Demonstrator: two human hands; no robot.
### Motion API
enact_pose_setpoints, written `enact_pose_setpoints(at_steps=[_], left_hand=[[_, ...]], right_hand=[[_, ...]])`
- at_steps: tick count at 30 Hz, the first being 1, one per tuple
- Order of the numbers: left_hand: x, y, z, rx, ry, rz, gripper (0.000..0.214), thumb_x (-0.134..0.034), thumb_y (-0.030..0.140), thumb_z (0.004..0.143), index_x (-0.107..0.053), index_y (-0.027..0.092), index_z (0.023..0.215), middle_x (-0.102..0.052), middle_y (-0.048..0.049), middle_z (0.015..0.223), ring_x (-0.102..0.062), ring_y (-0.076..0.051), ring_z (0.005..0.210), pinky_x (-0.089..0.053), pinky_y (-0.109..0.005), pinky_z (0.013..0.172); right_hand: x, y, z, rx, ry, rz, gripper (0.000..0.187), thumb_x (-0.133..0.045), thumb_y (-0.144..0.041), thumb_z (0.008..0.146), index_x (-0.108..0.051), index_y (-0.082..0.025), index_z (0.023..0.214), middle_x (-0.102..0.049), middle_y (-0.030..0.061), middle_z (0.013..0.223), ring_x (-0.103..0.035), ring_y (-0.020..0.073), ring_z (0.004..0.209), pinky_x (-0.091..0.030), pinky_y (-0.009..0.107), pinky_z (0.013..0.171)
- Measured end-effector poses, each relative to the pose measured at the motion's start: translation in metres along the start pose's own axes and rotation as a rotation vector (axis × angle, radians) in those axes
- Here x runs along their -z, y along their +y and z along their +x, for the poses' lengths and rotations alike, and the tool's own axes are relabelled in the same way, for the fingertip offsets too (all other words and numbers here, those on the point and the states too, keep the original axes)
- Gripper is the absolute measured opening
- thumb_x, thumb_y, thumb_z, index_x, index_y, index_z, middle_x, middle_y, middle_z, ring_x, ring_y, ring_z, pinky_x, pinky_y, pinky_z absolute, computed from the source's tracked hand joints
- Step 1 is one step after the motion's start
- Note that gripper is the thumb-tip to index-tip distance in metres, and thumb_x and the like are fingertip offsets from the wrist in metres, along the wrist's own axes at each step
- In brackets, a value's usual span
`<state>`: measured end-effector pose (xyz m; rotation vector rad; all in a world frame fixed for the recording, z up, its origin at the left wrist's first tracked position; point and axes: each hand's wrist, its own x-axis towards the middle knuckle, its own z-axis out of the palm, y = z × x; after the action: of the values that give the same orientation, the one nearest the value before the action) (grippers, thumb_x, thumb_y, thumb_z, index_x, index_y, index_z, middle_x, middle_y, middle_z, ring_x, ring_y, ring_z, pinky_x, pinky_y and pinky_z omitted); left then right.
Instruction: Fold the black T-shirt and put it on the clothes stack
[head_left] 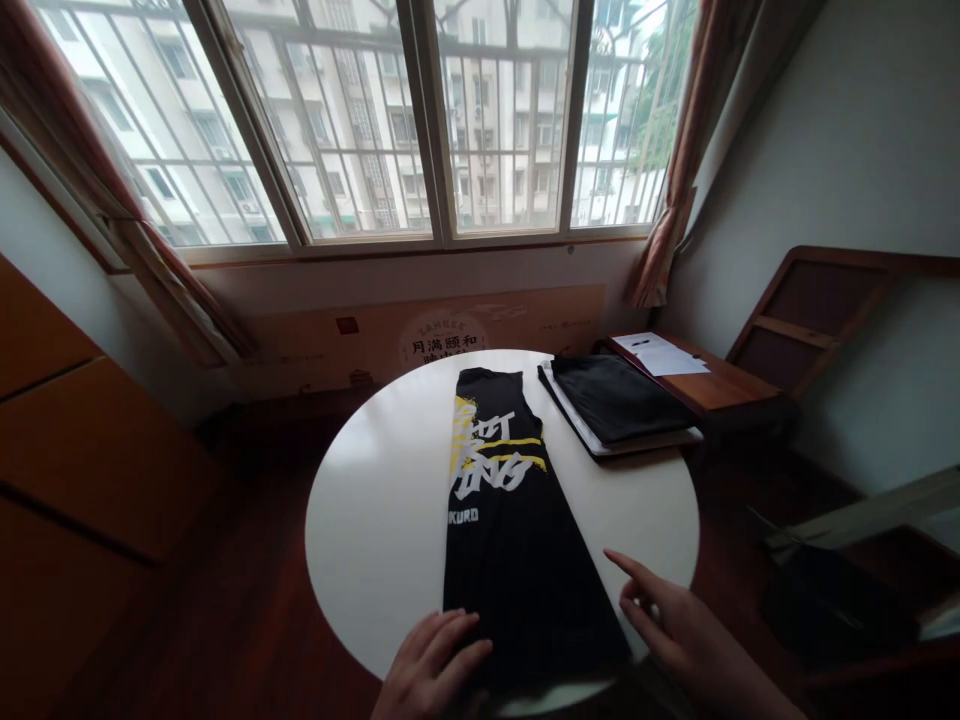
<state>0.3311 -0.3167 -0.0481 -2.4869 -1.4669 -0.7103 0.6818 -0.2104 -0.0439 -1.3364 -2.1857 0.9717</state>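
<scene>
A black T-shirt [510,510] with white and yellow lettering lies folded into a long strip on a round white table [375,500], running from the near edge toward the window. My left hand [431,665] rests flat on the shirt's near left corner, fingers spread. My right hand [675,620] hovers just right of the shirt's near end, index finger stretched toward the cloth, holding nothing.
A stack of folded dark and white clothes [611,400] sits at the table's far right. Behind it a wooden desk [720,385] carries papers [660,353]. Wooden panels stand on the left, a barred window ahead, and a wooden frame leans against the right wall.
</scene>
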Motion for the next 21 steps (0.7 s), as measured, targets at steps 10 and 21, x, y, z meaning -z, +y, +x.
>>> enact_pose_setpoints(at_steps=[10, 21], left_hand=[[-0.008, 0.066, 0.079, 0.135, -0.192, -0.329, 0.037, -0.068, 0.016, 0.084, -0.068, 0.023, 0.120, -0.073, -0.0069, 0.118, -0.068, -0.024, 0.104, -0.058, -0.040, 0.091], [-0.027, 0.098, 0.102, 0.311, -0.233, -0.123, 0.046, -0.067, 0.021, 0.085, -0.063, 0.018, 0.131, -0.072, -0.0103, 0.116, -0.066, -0.028, 0.099, -0.056, -0.042, 0.084]], right_hand=[[0.009, -0.005, -0.002, 0.242, -0.044, -0.194, 0.028, -0.061, -0.014, 0.088, -0.079, -0.029, 0.103, -0.068, 0.0061, 0.096, -0.063, 0.0231, 0.094, -0.050, 0.033, 0.083], [0.001, -0.015, 0.008, 0.271, 0.111, 0.373, 0.018, -0.055, -0.031, 0.097, -0.069, -0.020, 0.100, -0.064, 0.0117, 0.122, -0.068, 0.0181, 0.087, -0.057, 0.029, 0.070]])
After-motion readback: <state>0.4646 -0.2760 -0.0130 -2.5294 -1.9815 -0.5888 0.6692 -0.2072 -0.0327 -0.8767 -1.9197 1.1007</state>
